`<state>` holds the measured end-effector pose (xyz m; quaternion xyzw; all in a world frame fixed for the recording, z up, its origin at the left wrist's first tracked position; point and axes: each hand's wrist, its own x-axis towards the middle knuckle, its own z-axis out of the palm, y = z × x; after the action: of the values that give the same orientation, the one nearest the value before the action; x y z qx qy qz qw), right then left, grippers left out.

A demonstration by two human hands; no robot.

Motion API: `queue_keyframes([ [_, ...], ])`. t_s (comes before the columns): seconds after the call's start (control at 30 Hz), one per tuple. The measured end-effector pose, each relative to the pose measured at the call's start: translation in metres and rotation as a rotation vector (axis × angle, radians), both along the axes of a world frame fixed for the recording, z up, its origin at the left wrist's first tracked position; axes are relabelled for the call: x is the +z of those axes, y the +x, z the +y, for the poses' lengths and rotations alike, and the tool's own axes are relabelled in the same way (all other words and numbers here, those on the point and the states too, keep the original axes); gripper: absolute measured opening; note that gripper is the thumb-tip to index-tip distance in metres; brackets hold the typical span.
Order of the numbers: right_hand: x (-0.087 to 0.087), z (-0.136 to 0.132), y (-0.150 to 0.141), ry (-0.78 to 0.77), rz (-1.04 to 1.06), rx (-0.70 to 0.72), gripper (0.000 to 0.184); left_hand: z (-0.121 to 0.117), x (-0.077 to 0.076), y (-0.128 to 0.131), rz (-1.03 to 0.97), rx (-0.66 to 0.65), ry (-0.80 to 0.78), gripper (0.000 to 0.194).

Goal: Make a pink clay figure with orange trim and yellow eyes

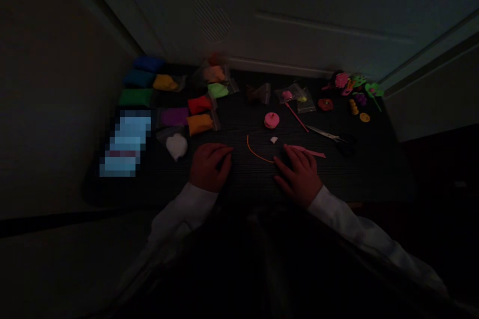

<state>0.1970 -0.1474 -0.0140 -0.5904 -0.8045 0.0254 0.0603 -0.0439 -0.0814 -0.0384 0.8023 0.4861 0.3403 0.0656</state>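
White sleeves (202,202), foremost — both hands low over dark table (247,184).
Right hand (299,174): fingers spread, one fingertip at the end of the orange strand (253,153), which curves between the hands. Pink strip (311,151) beside those fingers. Left hand (209,167): loosely curled — cannot tell whether it holds anything. Pink disc (271,120) beyond.

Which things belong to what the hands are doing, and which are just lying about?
Likely in the job:
Orange strand, at the right hand
Pink strip, by that hand
Small pale piece, just beyond

Seemingly just lying about:
Scissors
Green flower
White lump
Red packet
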Motion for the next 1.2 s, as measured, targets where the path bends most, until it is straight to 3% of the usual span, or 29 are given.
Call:
queue_keyframes([
  [0.17,-0.003,-0.008,-0.002,0.0,-0.016,0.047,0.046,-0.008,0.004,0.009,0.09,-0.069,0.004,0.022],
  [0.33,-0.002,-0.008,-0.004,-0.002,-0.022,0.034,0.048,-0.023,0.011,0.037,0.167,-0.185,-0.008,0.026],
  [0.53,-0.001,-0.007,-0.008,-0.014,-0.023,-0.022,0.051,-0.033,0.016,0.056,0.238,-0.134,-0.044,0.031],
  [0.83,-0.002,-0.008,-0.011,0.0,-0.028,-0.079,0.054,-0.025,0.008,0.031,0.024,0.173,0.049,0.032],
  [1.03,-0.004,-0.016,-0.011,-0.015,-0.041,-0.032,0.056,-0.019,0.006,0.009,0.016,0.221,0.085,0.032],
  [1.2,-0.004,-0.009,-0.013,0.0,-0.033,-0.097,0.054,-0.019,0.007,0.009,0.004,0.226,0.075,0.03],
])
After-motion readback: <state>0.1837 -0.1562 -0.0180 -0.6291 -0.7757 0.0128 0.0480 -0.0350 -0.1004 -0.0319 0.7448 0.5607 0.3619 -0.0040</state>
